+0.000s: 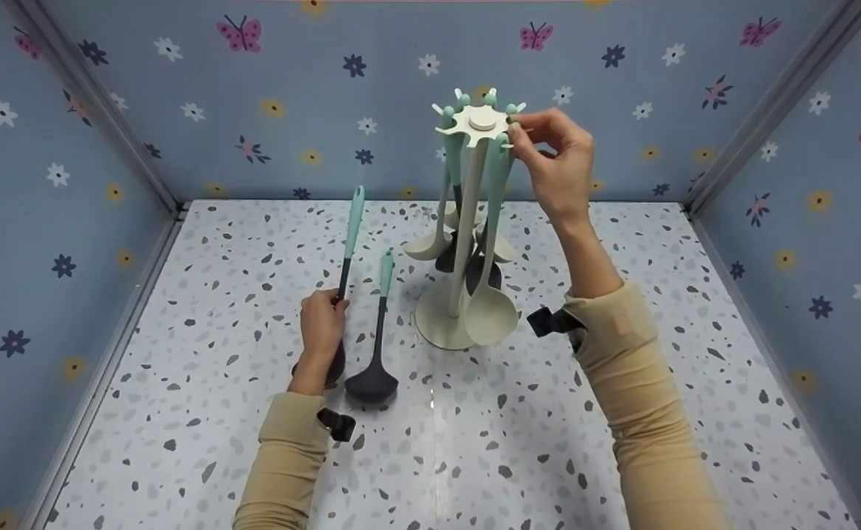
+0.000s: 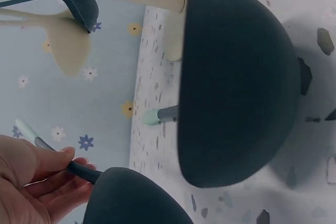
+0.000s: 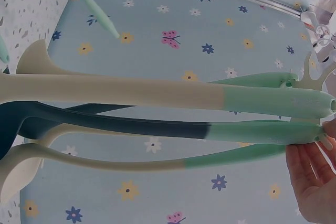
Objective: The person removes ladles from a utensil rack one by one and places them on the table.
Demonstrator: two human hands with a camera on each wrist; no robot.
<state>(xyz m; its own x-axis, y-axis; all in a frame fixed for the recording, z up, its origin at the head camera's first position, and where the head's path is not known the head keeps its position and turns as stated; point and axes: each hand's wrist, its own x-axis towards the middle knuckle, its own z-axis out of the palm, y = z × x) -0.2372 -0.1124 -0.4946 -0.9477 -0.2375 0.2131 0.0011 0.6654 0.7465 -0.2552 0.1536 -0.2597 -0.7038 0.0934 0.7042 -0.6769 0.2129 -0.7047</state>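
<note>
My left hand (image 1: 321,327) pinches the dark shaft of a ladle with a mint handle (image 1: 355,221); its rounded dark bowl (image 2: 134,198) shows in the left wrist view. Right of it lies a second dark ladle (image 1: 371,384) on the table. At the top of a cream utensil rack (image 1: 462,250), my right hand (image 1: 559,162) pinches the handle end of a dark-shafted utensil (image 3: 252,132) beside a hook. A cream ladle (image 1: 491,315) hangs at the front of the rack, partly covering that utensil's dark head.
Several more cream and dark utensils with mint handles hang around the rack, including a cream one (image 1: 428,244) on its left side. The rack's round base (image 1: 438,324) stands on a speckled table (image 1: 548,442). Patterned blue panels (image 1: 371,66) enclose the back and sides.
</note>
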